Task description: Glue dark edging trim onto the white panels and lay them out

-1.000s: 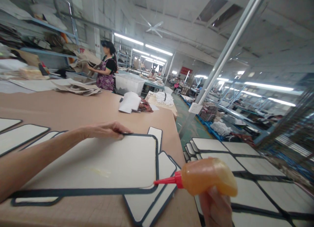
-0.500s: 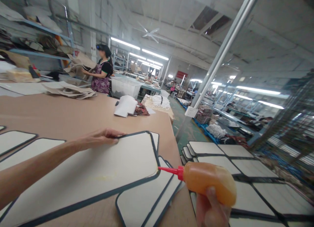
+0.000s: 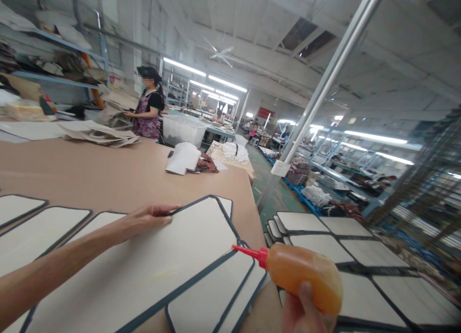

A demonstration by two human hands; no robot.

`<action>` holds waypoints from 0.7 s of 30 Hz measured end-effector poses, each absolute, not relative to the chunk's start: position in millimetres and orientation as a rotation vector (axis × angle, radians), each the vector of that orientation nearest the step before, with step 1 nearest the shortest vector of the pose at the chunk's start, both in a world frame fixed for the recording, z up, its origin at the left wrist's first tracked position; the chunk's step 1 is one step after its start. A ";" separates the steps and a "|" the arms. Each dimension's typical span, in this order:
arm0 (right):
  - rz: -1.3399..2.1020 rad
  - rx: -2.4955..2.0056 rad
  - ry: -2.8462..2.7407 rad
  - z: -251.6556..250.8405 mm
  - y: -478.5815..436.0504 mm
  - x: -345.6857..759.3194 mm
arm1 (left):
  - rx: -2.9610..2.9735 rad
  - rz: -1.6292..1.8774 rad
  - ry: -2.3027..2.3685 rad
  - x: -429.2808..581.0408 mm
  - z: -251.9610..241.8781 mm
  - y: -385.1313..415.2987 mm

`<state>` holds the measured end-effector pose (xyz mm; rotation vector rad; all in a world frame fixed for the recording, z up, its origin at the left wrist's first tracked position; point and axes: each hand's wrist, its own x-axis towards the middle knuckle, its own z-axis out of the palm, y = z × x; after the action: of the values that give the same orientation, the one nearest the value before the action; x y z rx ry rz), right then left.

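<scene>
My left hand [image 3: 153,215] grips the far edge of a cream panel with a dark border [image 3: 169,249], its fingers pinched over the rim. The panel is tilted up at an angle above the table. In my right hand [image 3: 306,311] is a squeeze bottle of amber glue [image 3: 304,275] with a red pointed nozzle, lying nearly level. The nozzle tip touches or nearly touches the panel's right corner, by the dark border. A faint yellowish smear shows on the panel's face. Under it lie more dark-edged panels [image 3: 211,294], partly hidden.
Further bordered panels [image 3: 21,246] lie at left on the brown table [image 3: 108,179]. Stacks of similar panels [image 3: 378,254] stand to the right. White and reddish pieces [image 3: 183,158] rest near the far edge. A co-worker [image 3: 149,107] stands beyond, and a slanted metal pole [image 3: 317,93] rises at right.
The panel has turned, its right corner now sharper under the nozzle and its lower edge steeper. My left hand shifted slightly left and down. The bottle moved slightly left. The co-worker's arms lowered.
</scene>
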<state>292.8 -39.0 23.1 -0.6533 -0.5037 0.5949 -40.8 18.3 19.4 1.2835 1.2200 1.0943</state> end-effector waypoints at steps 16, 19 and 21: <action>0.565 -0.696 -0.537 10.7 -33.2 281.0 | 1.097 0.974 1.134 -48.7 11.4 9.8; 0.570 -0.711 -0.522 7.0 -31.9 282.2 | 1.095 0.976 1.123 -49.9 11.5 7.4; 0.573 -0.722 -0.531 5.3 -31.8 283.2 | 1.095 0.986 1.141 -50.4 12.1 7.0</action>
<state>283.2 -31.8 5.3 -0.7224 -0.5314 0.5730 -50.4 7.0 12.1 1.0949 1.1415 0.9863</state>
